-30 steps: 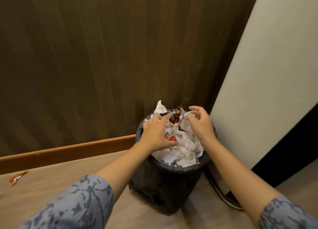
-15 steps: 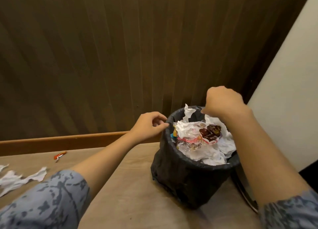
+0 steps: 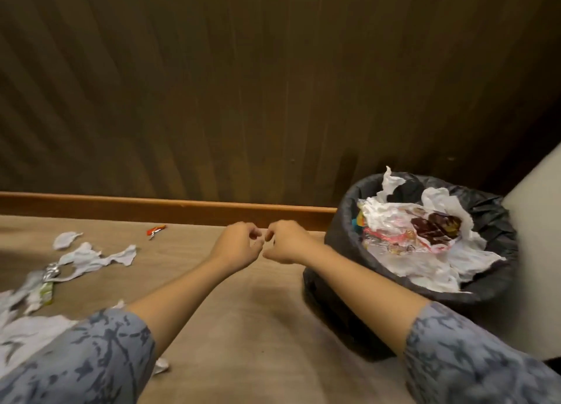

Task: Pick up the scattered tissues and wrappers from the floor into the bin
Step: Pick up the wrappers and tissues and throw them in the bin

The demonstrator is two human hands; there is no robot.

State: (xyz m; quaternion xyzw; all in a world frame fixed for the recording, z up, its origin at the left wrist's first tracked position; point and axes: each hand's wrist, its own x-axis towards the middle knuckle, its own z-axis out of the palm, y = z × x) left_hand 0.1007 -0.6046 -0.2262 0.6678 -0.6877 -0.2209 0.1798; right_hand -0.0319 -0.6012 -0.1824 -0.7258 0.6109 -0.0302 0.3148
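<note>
Head view: both hands have left the bin (image 3: 343, 236) and now hover together over the floor, left hand (image 3: 236, 245) and right hand (image 3: 284, 242) loosely curled and empty. That load is dropped; tissues (image 3: 91, 258) and a red wrapper (image 3: 156, 230) lie to the left, next to collect.

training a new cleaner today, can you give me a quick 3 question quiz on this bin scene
1. True or false: the left hand and right hand are both inside the bin.
2. Which lies nearest the skirting board? A) the red wrapper B) the long torn tissue C) the silver wrapper
3. On which side of the hands does the litter left on the floor lie?

Key
1. False: both hang over the floor, left of the bin, fingers curled, holding nothing visible.
2. A
3. The person's left; the bin stands to the right.
</note>
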